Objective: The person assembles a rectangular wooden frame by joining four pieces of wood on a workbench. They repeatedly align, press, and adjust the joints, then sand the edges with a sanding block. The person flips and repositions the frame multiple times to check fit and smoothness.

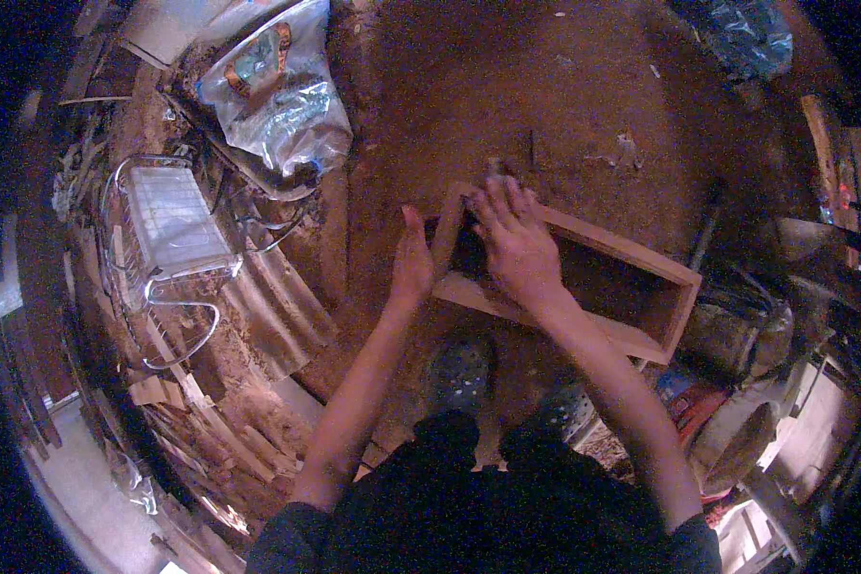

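Observation:
A shallow rectangular wooden box (681,311), like a drawer frame with a dark inside, lies slantwise in front of me. My left hand (413,263) is seen edge-on against the outside of its left end, fingers pointing away from me and laid flat. Over the same end reaches my right hand (518,244), palm down, its fingers stretched toward the far left corner. A small pale piece (495,170) shows just past those fingertips; whether they touch it I cannot tell. The right palm hides part of the box's inside.
To the left are a metal-framed chair (177,215), a corrugated sheet (277,306) and wood scraps. A clear plastic bag (292,105) lies at the far left, a bluish one (751,38) at the far right. A round container (737,445) stands near right, beside my shoes (461,368).

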Demonstrator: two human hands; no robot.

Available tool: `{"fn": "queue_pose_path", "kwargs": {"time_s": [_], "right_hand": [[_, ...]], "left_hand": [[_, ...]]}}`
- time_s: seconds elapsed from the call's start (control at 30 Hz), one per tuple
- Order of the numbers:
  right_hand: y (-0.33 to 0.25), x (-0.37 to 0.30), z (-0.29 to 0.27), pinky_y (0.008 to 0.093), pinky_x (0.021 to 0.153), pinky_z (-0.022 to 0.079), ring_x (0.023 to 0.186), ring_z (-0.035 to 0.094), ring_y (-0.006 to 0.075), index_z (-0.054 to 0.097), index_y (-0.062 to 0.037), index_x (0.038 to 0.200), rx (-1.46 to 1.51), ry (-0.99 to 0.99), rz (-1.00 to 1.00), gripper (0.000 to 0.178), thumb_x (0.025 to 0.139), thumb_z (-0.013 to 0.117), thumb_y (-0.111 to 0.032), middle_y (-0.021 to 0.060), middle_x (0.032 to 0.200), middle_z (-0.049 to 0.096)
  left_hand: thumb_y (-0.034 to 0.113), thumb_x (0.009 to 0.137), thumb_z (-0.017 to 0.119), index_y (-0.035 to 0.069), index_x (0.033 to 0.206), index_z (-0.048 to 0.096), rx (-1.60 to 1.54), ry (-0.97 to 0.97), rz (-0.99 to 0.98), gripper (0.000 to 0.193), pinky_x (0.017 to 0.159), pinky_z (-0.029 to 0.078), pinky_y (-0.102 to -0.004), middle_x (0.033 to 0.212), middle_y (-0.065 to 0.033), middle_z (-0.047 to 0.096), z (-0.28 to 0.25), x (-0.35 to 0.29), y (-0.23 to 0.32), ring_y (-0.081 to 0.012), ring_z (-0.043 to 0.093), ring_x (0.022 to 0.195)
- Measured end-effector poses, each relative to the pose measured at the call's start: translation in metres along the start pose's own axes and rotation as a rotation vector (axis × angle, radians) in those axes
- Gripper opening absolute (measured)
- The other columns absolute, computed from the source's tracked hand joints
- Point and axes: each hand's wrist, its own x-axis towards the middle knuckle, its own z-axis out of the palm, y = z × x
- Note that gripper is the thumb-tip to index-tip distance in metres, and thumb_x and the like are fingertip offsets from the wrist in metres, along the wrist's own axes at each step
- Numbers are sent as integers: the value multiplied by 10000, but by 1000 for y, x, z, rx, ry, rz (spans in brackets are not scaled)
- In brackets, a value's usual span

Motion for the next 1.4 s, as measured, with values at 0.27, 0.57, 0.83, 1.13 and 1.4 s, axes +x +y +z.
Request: {"fn": "queue_pose_path", "kwargs": {"time_s": [0.27, 0.57, 0.83, 1.13, 1.4], "right_hand": [[-36, 9, 2, 464, 1107, 282, 1328, 360, 332, 524, -29, 1255, 195, -159, -156, 412, 885, 530, -211, 151, 1382, 455], [-67, -39, 3, 452, 1116, 279, 1329, 362, 311, 510, -29, 1268, 168, -267, -288, 475, 802, 515, -119, 123, 1394, 448], [-61, -60, 0, 464, 1103, 300, 1312, 385, 321, 510, -34, 1273, 221, -246, -215, 501, 776, 512, -98, 136, 1385, 453], [-17, -115, -46, 450, 1045, 378, 1212, 497, 330, 476, -82, 1308, 192, -257, 23, 574, 751, 614, -70, 142, 1339, 503], [21, -168, -97, 437, 963, 433, 1163, 537, 326, 563, -90, 1217, 161, -145, 338, 353, 865, 563, -110, 136, 1282, 554]], "left_hand": [[638, 923, 233, -13, 1238, 535, -674, 40, -33, 784, 1007, 369, -366, 1207, -185, 580, -23, 15, -6, -263, 526, 1134], [532, 937, 367, -2, 1250, 518, -225, 139, 114, 637, 1002, 376, -366, 1213, -180, 575, -41, 43, 12, -263, 524, 1142], [419, 943, 499, 9, 1252, 508, 80, -31, 258, 513, 998, 382, -370, 1222, -176, 570, -1, 30, 27, -270, 522, 1156], [457, 937, 468, 16, 1254, 503, 326, 84, 319, 544, 978, 397, -425, 1231, -230, 545, 18, 24, 38, -387, 512, 1156], [461, 945, 441, 1, 1258, 500, 328, 109, 336, 559, 1014, 363, -429, 1269, -241, 515, 18, 21, 33, -393, 473, 1194]]}}
